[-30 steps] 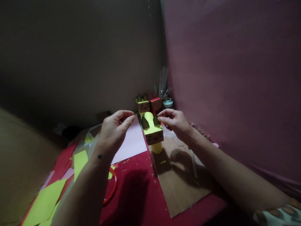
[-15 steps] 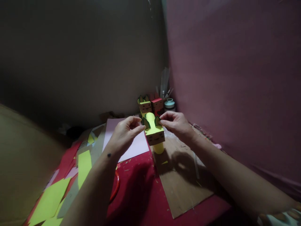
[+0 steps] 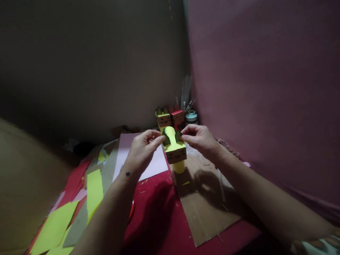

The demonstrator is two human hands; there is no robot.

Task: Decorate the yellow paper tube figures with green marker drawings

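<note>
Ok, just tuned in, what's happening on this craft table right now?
A person has both hands on a small yellow paper box figure with a drawn face standing on a brown cardboard sheet. The left hand pinches its left green paper ear and the right hand pinches the right green paper ear. Two more paper box figures, one yellow and one red, stand behind it near the wall. Loose yellow paper sheets lie at the left.

The figure point(image 3: 175, 150) is showing yellow with dark green ears and a brown face — behind it, a red box point(image 3: 176, 116) is sitting. Yellow sheets point(image 3: 54, 226) are lying on red paper point(image 3: 159, 216) — pink sheet point(image 3: 156, 164) beside brown cardboard point(image 3: 207, 205).
</note>
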